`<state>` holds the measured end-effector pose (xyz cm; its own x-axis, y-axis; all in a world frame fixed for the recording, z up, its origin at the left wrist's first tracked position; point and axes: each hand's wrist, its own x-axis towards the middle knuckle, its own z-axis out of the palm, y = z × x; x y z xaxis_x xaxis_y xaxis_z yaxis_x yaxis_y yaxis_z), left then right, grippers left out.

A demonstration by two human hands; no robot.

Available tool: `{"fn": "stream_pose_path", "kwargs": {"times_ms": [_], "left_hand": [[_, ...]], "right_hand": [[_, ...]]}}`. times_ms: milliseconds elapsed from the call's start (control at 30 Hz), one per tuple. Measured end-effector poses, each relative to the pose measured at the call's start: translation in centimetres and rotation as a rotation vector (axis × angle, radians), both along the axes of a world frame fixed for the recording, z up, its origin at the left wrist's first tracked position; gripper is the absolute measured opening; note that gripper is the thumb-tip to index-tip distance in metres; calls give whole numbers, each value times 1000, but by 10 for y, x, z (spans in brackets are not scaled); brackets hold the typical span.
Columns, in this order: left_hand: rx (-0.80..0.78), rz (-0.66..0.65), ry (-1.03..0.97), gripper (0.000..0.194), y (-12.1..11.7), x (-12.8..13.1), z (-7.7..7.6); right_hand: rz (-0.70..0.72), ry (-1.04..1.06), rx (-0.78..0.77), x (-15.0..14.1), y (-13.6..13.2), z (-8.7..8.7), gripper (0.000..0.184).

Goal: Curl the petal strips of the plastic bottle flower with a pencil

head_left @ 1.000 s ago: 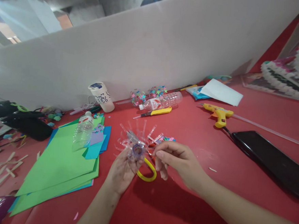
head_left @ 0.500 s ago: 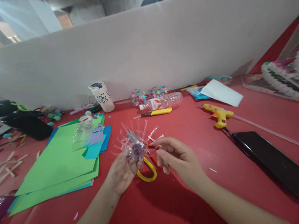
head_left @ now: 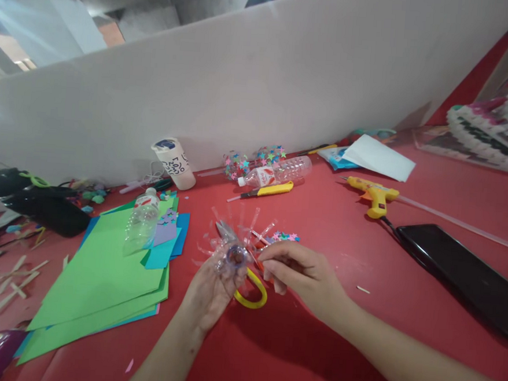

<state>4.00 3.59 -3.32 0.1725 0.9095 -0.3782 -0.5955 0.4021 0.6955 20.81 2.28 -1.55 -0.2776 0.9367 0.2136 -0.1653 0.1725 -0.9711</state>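
My left hand [head_left: 215,286] holds the neck end of a clear plastic bottle [head_left: 235,256], cut into thin strips that fan outward, with the round purple-tinted mouth facing me. At the fan's right side, my right hand [head_left: 298,269] has thumb and forefinger pinched together on what looks like one of the strips; the exact grip is small and partly hidden. A pair of scissors [head_left: 250,297] with a yellow handle lies under and behind the cut bottle, partly covered by it and my left hand. Just beyond my right fingers are small coloured stars [head_left: 284,237].
Green paper sheets [head_left: 100,278] with a clear bottle [head_left: 142,220] lie left. Behind the hands are a yellow cutter knife [head_left: 275,188], another bottle [head_left: 288,169] and a white cup [head_left: 175,164]. A glue gun [head_left: 375,196] and black phone [head_left: 457,268] sit right.
My right hand has drawn slightly closer to the strips, its thumb and forefinger now pinched. The stars beyond it have come into sight. The cut bottle has turned a little in my left hand.
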Motion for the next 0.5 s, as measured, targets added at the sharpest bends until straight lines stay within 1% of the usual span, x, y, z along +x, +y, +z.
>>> {"fn": "stream_pose_path", "kwargs": {"times_ms": [100,267,400,500], "left_hand": [[16,-31,-24,22,2,-2,-3],[37,-26,-53,22,2,-4,-3],[37,-39,-69,23,1,-5,-3],[18,-27,-69,24,1,-5,-3]], "right_hand": [[32,11,-18,1,1,0,7],[131,86,-150,1,4,-2,13],[124,128,-143,2,4,-1,13],[103,92,-131,2,4,1,9]]}}
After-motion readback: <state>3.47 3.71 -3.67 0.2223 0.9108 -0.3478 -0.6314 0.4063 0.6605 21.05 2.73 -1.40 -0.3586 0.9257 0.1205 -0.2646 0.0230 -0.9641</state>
